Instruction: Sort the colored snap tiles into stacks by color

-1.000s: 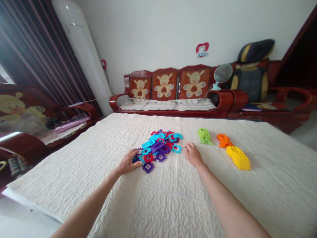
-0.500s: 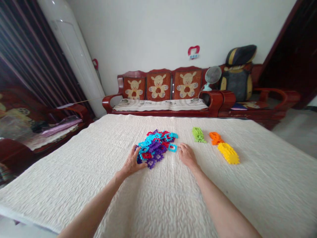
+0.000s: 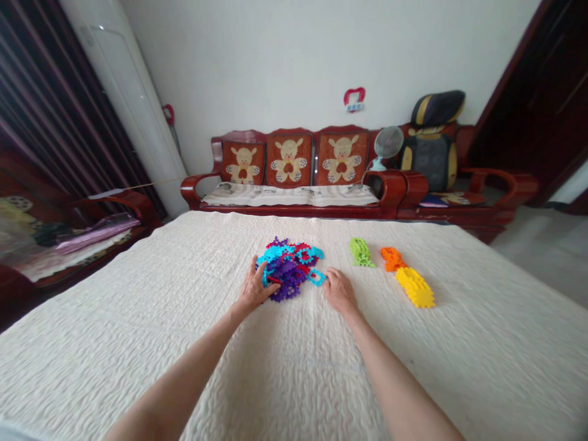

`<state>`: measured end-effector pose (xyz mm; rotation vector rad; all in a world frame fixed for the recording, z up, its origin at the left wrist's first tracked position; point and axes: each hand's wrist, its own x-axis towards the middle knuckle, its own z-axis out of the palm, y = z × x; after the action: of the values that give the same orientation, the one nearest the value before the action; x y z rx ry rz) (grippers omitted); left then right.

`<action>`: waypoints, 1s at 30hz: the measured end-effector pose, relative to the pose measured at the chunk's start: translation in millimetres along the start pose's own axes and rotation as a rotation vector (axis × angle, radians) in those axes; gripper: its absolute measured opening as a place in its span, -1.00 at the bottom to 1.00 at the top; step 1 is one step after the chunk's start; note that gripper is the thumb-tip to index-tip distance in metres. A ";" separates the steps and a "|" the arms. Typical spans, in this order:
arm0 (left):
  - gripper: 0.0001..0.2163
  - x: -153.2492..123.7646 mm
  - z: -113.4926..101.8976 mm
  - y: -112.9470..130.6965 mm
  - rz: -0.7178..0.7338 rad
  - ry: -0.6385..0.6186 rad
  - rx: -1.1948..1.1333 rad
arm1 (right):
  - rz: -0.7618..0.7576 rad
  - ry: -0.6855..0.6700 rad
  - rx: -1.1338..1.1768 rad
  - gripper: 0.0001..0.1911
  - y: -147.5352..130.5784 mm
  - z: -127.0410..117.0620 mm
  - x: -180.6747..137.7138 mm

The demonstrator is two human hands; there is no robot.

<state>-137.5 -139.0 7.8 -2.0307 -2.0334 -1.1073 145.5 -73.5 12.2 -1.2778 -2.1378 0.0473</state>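
Observation:
A loose pile of interlocking plastic pieces (image 3: 285, 267) in purple, light blue and red lies on the pale quilted cover (image 3: 294, 367). At its left edge is my left hand (image 3: 253, 288), fingers and thumb curved around a few pieces, with a light blue one and a red one (image 3: 274, 280) tilted up between them. My right hand (image 3: 340, 291) rests on the right side of the pile, fingers curled. Its fingertips meet the edge of a square light blue piece (image 3: 316, 277) with an open middle; the exact grip is partly hidden.
Right of my hands stand a row of green pieces (image 3: 361, 252), a short orange group (image 3: 391, 259) and a longer yellow row (image 3: 415, 286). Beyond the covered surface are a wooden sofa (image 3: 271, 211) with bear cushions, a small fan (image 3: 388, 142) and an armchair (image 3: 509, 177).
My left hand has closed in, tilting a red and a light blue piece upward at the pile's left edge. My right fingertips have come up to the square light blue piece. The view has shifted slightly.

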 end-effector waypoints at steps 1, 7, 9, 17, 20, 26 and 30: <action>-0.28 2.3 1.9 0.3 0.000 0.003 0.003 | -0.003 0.002 0.003 -0.70 0.2 0.1 0.0; -0.31 18.2 13.3 3.2 -0.016 0.006 0.017 | 0.004 0.031 0.058 -0.70 5.0 3.5 -0.1; -0.30 23.9 16.9 5.1 -0.041 0.008 0.019 | 0.015 0.050 0.102 -0.69 7.1 5.1 -0.3; -0.26 39.3 29.2 22.2 -0.116 0.016 -0.024 | 0.084 0.088 0.201 -0.64 8.0 6.5 -1.4; -0.27 40.3 30.4 28.4 -0.153 0.027 -0.017 | 0.069 0.069 0.205 -0.65 6.8 4.6 -1.4; -0.28 41.1 20.9 23.5 -0.194 -0.063 0.130 | 0.040 0.024 0.149 -0.62 4.5 -1.2 -0.6; -0.24 42.4 10.0 17.7 -0.151 -0.157 0.203 | 0.022 0.007 0.153 -0.58 1.2 -5.0 -0.6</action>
<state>-122.9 -100.2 29.9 -1.9471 -2.3007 -0.7430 149.3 -74.8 15.5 -1.2105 -2.0712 0.2116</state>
